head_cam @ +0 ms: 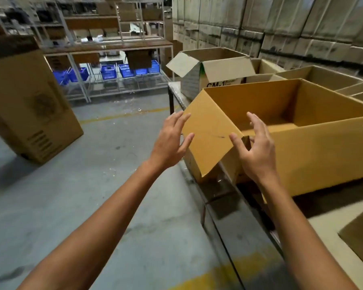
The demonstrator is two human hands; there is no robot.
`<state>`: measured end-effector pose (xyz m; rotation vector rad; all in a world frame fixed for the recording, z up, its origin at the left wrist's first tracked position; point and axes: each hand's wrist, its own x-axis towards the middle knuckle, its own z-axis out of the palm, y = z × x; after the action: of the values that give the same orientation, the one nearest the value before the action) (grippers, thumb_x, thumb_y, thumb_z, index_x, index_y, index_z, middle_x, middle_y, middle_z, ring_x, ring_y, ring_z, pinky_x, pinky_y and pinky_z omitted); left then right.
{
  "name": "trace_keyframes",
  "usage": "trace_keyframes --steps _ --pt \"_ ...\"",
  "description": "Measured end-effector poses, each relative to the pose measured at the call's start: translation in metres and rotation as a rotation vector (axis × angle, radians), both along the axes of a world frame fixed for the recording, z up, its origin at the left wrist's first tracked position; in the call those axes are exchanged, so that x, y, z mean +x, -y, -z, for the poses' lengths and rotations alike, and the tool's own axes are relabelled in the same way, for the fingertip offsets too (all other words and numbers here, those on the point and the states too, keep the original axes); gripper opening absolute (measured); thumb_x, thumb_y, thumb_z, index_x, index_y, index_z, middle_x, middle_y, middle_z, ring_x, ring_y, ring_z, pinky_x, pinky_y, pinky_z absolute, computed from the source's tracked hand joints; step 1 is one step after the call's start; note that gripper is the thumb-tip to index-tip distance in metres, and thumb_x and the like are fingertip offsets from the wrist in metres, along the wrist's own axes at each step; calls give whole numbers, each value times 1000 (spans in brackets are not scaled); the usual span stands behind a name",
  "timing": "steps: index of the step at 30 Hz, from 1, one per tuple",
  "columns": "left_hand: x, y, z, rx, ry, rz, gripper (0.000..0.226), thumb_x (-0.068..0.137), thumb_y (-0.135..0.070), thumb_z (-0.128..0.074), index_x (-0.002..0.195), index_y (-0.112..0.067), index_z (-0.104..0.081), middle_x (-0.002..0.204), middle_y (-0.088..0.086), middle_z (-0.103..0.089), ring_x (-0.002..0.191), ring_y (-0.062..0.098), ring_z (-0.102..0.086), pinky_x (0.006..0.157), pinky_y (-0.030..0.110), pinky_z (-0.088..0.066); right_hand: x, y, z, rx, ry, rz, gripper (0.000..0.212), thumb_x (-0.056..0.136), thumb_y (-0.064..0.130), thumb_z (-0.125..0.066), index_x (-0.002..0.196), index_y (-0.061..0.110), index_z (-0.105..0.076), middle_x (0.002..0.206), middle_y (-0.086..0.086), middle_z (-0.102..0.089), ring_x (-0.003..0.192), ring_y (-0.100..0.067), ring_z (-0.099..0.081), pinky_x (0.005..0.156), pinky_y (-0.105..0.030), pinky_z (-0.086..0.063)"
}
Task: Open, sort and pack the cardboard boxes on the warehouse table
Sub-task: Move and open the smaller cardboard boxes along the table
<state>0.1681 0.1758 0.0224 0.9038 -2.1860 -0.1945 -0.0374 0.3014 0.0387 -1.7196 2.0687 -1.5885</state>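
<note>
Tan box (pixel 302 143) – blue crates (pixel 107 72) – grey floor (pixel 113 164).

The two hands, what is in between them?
In the head view, the side flap of the big open brown cardboard box hangs between the left hand and the right hand.

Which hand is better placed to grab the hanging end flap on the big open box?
Likely left: the left hand is spread beside the flap, at its free edge; the right hand sits by the hinge corner of the box.

Hands spread, left (pixel 170 141), right (pixel 255 152); cardboard box (pixel 323 147) flap (pixel 208 141) between.
</note>
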Motion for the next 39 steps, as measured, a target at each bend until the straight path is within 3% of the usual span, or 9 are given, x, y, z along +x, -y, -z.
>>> trace_keyframes --steps 5,11,17,21,24,27,32,36,39 --pt "-40 101 -21 -53 27 171 58 97 -38 -52 146 -9 -42 147 16 -44 138 29 -38 114 44 -36 -27 54 -12 77 -76 223 76 86 61 -51 151 23 -40 159 -5 -34 145 -24 -33 109 -46 -36" --pt "-114 204 -20 -18 152 268 58 99 -39 -53 149 -15 -38 154 14 -37 143 30 -32 115 50 -35 -62 102 -2 309 -153 419 62 91 59 -58 143 26 -51 164 -8 -23 149 -29 -26 112 -52 -35" --pt "-190 297 -21 98 309 212 61 100 -46 -51 152 -22 -33 160 10 -29 148 30 -23 116 53 -32 -72 137 26 629 -202 633 51 95 58 -51 140 33 -53 167 -12 -12 154 -26 -7 123 -49 -11" --pt "-224 355 -5 268 407 186 66 99 -44 -54 154 -19 -28 159 12 -30 147 34 -26 115 57 -33 -66 140 26 626 -153 707 47 95 53 -52 140 35 -52 167 -12 -5 155 -25 1 124 -44 -3" --pt "-235 376 17 375 407 183 55 102 -41 -46 149 -14 -39 155 16 -32 144 37 -28 111 59 -36 -63 140 24 611 -99 799 47 97 49 -53 142 34 -50 167 -11 -3 155 -24 5 123 -44 0" --pt "-231 383 36 318 321 210 48 103 -42 -36 139 -15 -51 150 15 -37 139 36 -31 107 59 -40 -55 140 35 530 54 948 55 98 45 -55 149 30 -41 167 -9 -6 155 -25 1 123 -46 -5" --pt "-219 396 43 239 123 276 44 95 -36 -52 133 -15 -48 123 12 -52 113 30 -47 92 50 -47 -33 148 50 160 548 1264 71 93 37 -61 154 27 -26 149 -8 -46 134 -33 -46 108 -56 -41" --pt "-205 424 34 504 19 389 29 95 -28 -62 119 -13 -63 109 8 -63 99 23 -59 85 41 -51 -9 164 40 70 801 1443 54 82 30 -54 134 17 -49 127 -15 -60 109 -37 -58 91 -48 -52" --pt "-196 446 39 805 40 436 16 90 -36 -63 103 -27 -63 104 4 -63 101 25 -59 91 46 -51 -11 161 49 31 1069 1446 56 77 37 -52 125 9 -58 131 -25 -56 109 -39 -58 77 -41 -54"
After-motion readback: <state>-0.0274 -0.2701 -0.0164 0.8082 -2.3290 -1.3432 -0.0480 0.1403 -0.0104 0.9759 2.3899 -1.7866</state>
